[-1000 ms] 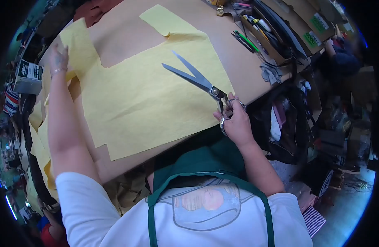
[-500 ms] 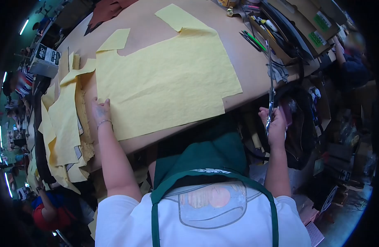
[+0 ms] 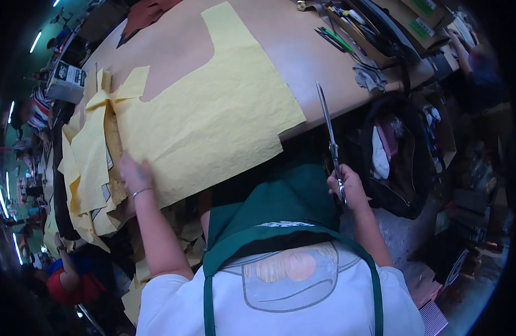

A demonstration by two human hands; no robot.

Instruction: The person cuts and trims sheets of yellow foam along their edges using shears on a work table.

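A large yellow sheet [image 3: 207, 106] lies across the table, its lower right edge reaching the table's front edge. My left hand [image 3: 136, 175] is at the sheet's lower left edge, fingers apart and slightly blurred; whether it pinches the sheet does not show. To the right, off the table's front edge, my right hand [image 3: 350, 187] is closed round the handles of large metal scissors [image 3: 332, 147]. The blades point up and look closed. Left of my left hand sits a pile of cut yellow pieces [image 3: 90, 162].
On the brown table [image 3: 168, 50] stand a box of pens and tools [image 3: 361, 28] and a grey cloth [image 3: 371, 77]. An open black bag [image 3: 395, 162] is at the right. A white-and-black box [image 3: 66, 81] stands left. Other people are at both sides.
The yellow sheet has turned and shifted down and left, its left part now touching the pile. The scissors have closed and moved off the sheet, then slightly left. My left hand has come nearer me.
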